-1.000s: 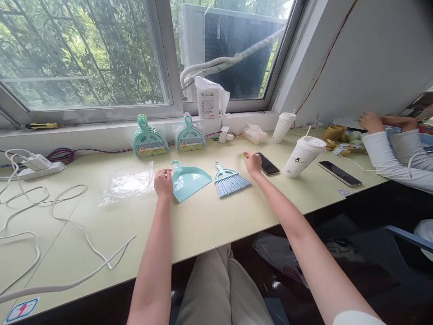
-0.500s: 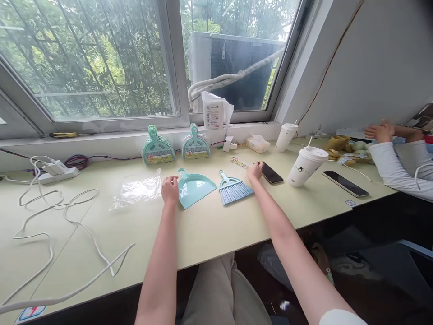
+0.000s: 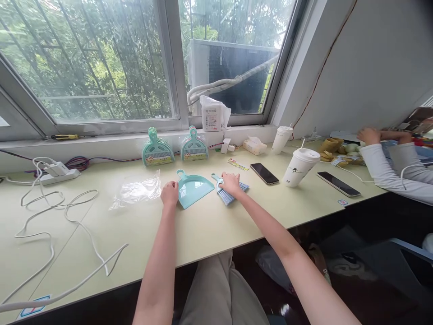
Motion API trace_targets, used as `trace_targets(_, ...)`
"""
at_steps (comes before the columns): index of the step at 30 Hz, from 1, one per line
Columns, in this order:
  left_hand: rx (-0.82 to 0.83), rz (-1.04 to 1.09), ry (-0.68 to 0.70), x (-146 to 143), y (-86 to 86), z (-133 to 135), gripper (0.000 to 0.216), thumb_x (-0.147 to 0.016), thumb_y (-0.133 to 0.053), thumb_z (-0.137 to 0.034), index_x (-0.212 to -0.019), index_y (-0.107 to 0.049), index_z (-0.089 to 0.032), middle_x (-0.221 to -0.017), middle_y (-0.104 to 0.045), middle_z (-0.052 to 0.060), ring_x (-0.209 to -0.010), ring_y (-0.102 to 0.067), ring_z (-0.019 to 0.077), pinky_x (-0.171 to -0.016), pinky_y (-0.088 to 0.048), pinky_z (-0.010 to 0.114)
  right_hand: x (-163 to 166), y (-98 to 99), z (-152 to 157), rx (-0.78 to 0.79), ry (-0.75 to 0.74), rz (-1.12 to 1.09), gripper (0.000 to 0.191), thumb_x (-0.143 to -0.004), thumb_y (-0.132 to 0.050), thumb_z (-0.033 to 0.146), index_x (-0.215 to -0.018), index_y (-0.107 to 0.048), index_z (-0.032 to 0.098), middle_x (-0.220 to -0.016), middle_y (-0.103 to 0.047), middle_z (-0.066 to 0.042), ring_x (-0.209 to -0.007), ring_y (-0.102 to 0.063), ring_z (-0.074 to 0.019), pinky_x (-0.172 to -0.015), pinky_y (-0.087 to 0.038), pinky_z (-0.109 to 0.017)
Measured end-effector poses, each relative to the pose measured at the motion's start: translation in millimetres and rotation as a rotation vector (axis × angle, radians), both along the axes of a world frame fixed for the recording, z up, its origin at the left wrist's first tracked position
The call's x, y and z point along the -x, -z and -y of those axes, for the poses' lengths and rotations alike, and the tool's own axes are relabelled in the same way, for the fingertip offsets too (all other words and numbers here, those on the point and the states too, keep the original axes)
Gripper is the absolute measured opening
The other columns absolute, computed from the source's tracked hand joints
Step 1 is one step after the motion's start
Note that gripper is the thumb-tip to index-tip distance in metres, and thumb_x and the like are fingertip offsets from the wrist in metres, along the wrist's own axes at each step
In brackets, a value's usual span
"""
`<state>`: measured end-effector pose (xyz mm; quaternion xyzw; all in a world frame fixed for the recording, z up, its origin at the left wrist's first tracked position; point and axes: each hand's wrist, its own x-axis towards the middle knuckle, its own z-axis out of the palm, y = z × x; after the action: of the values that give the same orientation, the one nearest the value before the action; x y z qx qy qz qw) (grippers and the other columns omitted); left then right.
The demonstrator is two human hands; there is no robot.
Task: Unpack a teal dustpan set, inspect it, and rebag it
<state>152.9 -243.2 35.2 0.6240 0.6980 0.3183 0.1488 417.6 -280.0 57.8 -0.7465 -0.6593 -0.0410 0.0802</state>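
A turquoise dustpan lies flat on the table, its handle pointing toward the window. Curled fingers of my left hand rest by its left edge; their undersides are hidden, so I cannot tell whether they grip anything. To the right of the dustpan is a small hand brush with blue bristles and a turquoise handle. My right hand lies over the brush with its fingers closed on its head, covering part of it. A printed paper label sits behind the brush.
Left of the dustpan lies a clear plastic wrapper. Packaged dustpan sets lean by the window. Right are a phone, a white cup and a second phone. White cables sprawl left. Another person's sleeve is far right.
My right hand has moved left from beside the phone onto the brush, whose handle has turned leftward toward the dustpan. My left hand has stayed by the dustpan. The view has shifted slightly.
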Motion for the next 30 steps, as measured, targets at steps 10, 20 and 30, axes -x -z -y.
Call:
trace_targets(10, -0.020, -0.073, 0.143, -32.2, -4.0, 15.1, 0.020, -0.087, -0.044, -0.033, -0.079, -0.059, -0.021, -0.097, -0.067, 0.010, -0.091, -0.060, 0.0244, -0.073, -0.041, 0.033, -17.3, -3.9, -4.1, -0.076, -0.010, -0.274, 0.032, -0.071, -0.061, 0.021, -0.102, -0.053, 0.022, -0.089, -0.070, -0.002, -0.090, -0.061, -0.0202, -0.076, -0.026, -0.030)
trace_targets(20, -0.231, -0.196, 0.507, -95.8, 8.3, 46.6, 0.022, -0.090, -0.048, -0.038, -0.087, -0.062, -0.022, -0.097, -0.059, 0.010, -0.097, -0.054, 0.0248, -0.076, -0.042, 0.035, 22.2, -2.1, -16.6, -0.094, -0.296, -0.268, 0.031, -0.074, -0.059, 0.016, -0.103, -0.055, 0.024, -0.092, -0.072, -0.001, -0.092, -0.062, -0.0193, -0.080, -0.027, -0.030)
trace_targets(30, -0.348, -0.354, 0.561, -55.1, 3.6, 16.5, 0.027, -0.084, -0.056, -0.014, -0.109, -0.060, -0.025, -0.113, -0.058, 0.007, -0.105, -0.051, 0.0226, -0.090, -0.039, 0.034, 8.7, 5.5, -20.1, -0.052, -0.363, -0.432, 0.022, -0.073, -0.066, 0.026, -0.095, -0.061, 0.024, -0.091, -0.073, 0.003, -0.080, -0.061, -0.0158, -0.083, -0.029, -0.031)
